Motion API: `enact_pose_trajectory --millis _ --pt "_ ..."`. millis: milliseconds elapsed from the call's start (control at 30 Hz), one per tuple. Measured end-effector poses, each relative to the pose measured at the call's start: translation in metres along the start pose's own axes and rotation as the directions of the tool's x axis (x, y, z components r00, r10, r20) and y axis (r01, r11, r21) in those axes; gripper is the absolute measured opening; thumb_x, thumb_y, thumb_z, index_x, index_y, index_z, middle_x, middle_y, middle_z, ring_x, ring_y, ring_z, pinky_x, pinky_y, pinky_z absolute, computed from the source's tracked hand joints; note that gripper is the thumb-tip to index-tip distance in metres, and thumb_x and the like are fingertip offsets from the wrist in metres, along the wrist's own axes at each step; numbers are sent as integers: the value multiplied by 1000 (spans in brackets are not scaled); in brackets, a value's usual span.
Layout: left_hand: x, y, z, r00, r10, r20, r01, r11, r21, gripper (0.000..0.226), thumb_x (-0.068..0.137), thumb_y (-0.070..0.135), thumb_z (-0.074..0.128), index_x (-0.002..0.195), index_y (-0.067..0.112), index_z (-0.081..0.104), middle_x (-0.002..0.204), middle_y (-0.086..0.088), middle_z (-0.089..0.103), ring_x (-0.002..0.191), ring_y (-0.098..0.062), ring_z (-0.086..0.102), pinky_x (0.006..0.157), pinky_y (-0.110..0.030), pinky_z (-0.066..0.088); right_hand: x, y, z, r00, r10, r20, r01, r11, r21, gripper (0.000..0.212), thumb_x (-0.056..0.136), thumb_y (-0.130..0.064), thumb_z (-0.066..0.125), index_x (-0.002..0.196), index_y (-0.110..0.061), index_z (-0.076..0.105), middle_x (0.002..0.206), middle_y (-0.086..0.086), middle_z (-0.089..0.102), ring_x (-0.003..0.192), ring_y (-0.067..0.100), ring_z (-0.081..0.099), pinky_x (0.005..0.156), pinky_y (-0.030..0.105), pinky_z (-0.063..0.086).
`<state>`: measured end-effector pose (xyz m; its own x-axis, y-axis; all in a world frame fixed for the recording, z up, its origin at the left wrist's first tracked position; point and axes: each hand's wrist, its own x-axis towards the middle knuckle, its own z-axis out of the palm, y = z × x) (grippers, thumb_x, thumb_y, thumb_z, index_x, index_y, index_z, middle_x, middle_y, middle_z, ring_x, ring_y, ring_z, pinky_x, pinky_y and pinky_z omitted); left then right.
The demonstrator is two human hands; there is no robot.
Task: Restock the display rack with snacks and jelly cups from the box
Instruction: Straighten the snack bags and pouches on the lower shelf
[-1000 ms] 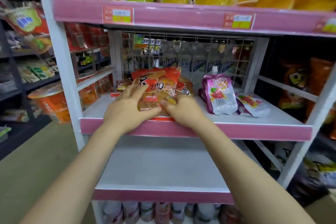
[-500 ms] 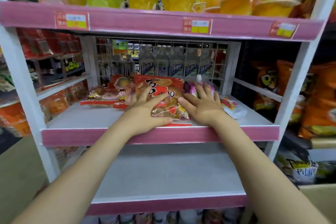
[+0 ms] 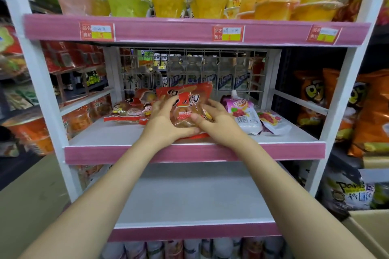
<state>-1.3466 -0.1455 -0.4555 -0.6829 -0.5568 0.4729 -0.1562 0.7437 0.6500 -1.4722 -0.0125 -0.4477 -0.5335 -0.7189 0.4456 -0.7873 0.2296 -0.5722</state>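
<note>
While the middle of the frame reads clearly, much around it does not: the jelly cups (image 3: 168, 0) on the top shelf at the upper edge are cut off at their tops and smeared by blur, the price labels (image 3: 228, 33) on the pink shelf lip are too soft to read, and the bottles behind the wire grid (image 3: 189, 65) at the back show only as pale shapes. A cardboard box (image 3: 370, 233) is cropped at the lower right corner, so its contents cannot be seen. Cans along the bottom edge are cut off too.

On the middle shelf (image 3: 189, 151) of the display rack stands a red snack bag (image 3: 185, 107), near the front lip, slightly left of frame centre. Both hands grip it — the left hand (image 3: 166, 124) wraps the bag's left side, its thumb lying across the lower front, its fingers reaching behind and partly hidden. The right hand (image 3: 219, 124) takes the right side, thumb pressed on the clear lower panel, fingers curled round the edge. The bag's bottom edge is hidden by the hands.

Left of it lie more red snack packs (image 3: 128, 111); to the right lie pink jelly pouches (image 3: 244, 115), just beside the right hand's fingers — whether touching, I cannot tell.
</note>
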Motion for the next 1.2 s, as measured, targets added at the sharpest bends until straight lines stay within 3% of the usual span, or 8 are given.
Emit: enact_pose_trajectory --millis 167,300,367,467,533,700,1000,1200 --pt "0 21 6 980 143 -140 -151 988 -42 108 58 57 88 150 42 34 160 1 17 145 -19 28 117 -37 30 -14 0 -24 994 -75 -85 93 969 229 62 93 -42 64 149 -22 43 146 -5 51 134 5 44 113 25 35" --pt "11 57 28 974 218 -68 -219 976 -9 104 60 68 81 148 51 27 163 3 12 147 -20 25 120 -45 24 -31 20 -60 972 -36 -232 91 968 232 62 93 -38 65 149 -25 42 147 -11 48 137 3 40 113 26 34" --pt "17 72 45 971 239 -7 -230 943 242 98 67 87 58 149 55 15 164 0 14 148 -23 26 120 -58 11 -37 36 -80 957 17 -289 57 968 243 61 93 -37 65 148 -29 42 144 -15 50 133 1 45 112 26 37" --pt "19 87 72 956 250 152 -288 713 639 85 79 91 15 153 51 2 165 -6 17 149 -25 24 113 -64 -18 -39 62 -103 934 125 -335 -134 991 -6 62 93 -50 60 150 -34 38 141 -5 56 131 18 50 112 45 37" --pt "19 91 86 941 189 281 -320 767 556 76 85 85 15 152 54 -1 167 -1 1 152 -25 14 117 -61 -13 -42 73 -108 907 160 -390 -256 944 -209 74 92 -54 58 154 -29 27 146 7 49 135 29 44 111 52 34" --pt "22 83 95 894 220 391 -279 955 99 81 89 70 47 147 61 -8 160 21 -26 153 -18 -6 121 -51 9 -49 83 -90 976 -34 -217 -44 939 -342 64 95 -64 42 153 -43 26 165 -5 17 152 17 8 121 51 17" --pt "27 82 94 852 208 480 -316 936 154 76 86 82 30 150 58 -5 159 26 -22 153 -15 -4 123 -53 5 -47 88 -91 965 158 -208 -234 874 -425 65 95 -67 34 154 -44 22 166 -6 8 153 18 0 120 54 3" --pt "10 41 40 954 198 226 -260 921 289 71 90 75 35 153 48 19 165 14 5 152 -14 3 123 -50 11 -44 45 -69 909 -216 -358 47 903 -426 59 97 -49 52 140 -9 51 150 12 44 143 30 34 117 45 25"
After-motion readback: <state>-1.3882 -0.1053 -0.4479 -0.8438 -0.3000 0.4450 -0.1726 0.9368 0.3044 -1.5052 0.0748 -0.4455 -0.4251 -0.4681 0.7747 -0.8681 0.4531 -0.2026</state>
